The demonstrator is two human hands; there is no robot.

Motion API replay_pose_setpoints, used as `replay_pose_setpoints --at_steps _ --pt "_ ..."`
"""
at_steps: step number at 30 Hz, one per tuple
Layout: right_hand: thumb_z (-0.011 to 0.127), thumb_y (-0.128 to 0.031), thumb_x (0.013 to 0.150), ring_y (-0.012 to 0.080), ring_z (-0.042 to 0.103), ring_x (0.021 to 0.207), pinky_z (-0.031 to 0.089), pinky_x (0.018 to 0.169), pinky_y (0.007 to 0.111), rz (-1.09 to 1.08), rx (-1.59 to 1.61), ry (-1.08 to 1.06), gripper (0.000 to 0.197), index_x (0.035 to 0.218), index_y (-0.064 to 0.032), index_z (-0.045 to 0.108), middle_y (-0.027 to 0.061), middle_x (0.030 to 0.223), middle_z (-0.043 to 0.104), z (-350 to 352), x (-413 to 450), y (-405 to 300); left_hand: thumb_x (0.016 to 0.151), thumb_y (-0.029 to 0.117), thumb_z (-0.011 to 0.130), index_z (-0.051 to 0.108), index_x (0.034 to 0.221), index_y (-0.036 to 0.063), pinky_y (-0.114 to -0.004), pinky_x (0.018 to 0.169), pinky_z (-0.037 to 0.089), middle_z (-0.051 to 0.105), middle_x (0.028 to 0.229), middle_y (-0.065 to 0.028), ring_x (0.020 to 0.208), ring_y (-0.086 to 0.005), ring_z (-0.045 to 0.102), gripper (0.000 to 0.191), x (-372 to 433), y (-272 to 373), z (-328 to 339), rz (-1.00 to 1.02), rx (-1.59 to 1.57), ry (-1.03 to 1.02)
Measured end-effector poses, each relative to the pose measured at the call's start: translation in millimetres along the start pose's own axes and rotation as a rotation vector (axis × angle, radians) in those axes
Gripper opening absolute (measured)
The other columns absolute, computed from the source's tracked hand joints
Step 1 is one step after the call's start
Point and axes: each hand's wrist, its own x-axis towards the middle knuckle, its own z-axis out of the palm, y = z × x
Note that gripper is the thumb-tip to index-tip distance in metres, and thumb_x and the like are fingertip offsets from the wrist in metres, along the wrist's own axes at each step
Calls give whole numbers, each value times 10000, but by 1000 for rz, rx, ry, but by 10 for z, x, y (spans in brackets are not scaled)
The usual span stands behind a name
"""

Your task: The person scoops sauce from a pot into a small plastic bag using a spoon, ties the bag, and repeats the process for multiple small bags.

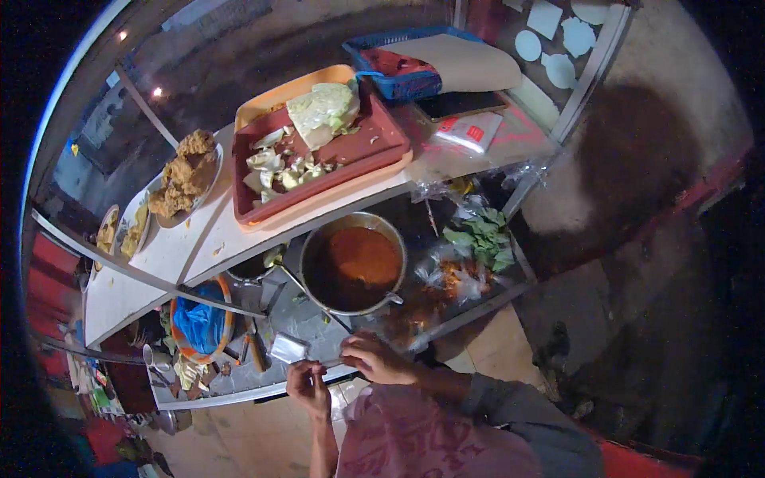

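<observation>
My left hand [308,385] and my right hand [376,361] are close together at the front edge of the metal counter. A thin, pale strip [332,362], apparently clear plastic, is pinched between the fingers of both; its full shape is hard to make out. Just beyond my left hand lies a shiny, clear plastic packet [289,348]. A large metal pot [352,263] of red-orange sauce stands on the counter ahead of my hands. The long handle of a ladle [293,278] slants past the pot towards my right hand.
Cut cabbage [324,115] lies in a red tray [382,137] on the upper shelf, by fried chicken [182,176] on a plate. A blue basket [412,88] stands behind. Leafy greens [483,238] are at right. At left are a basin with a blue bag [200,319] and a wooden-handled knife [257,352].
</observation>
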Motion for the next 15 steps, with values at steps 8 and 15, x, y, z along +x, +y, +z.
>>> replay_pose_setpoints --at_steps 8,15 --pt "576 -47 810 406 529 1012 455 786 460 511 -947 543 376 1180 -89 524 261 1275 415 -2174 -17 919 708 -29 681 574 1068 16 -324 611 473 579 1009 -147 769 -242 574 378 -53 -91 328 52 542 -147" --pt "511 12 798 386 560 1011 447 806 438 729 -798 354 409 1180 -131 536 272 987 591 -3172 -672 2148 789 77 649 615 986 32 -368 673 465 608 935 -124 744 -282 585 205 -103 383 1458 255 291 -731"
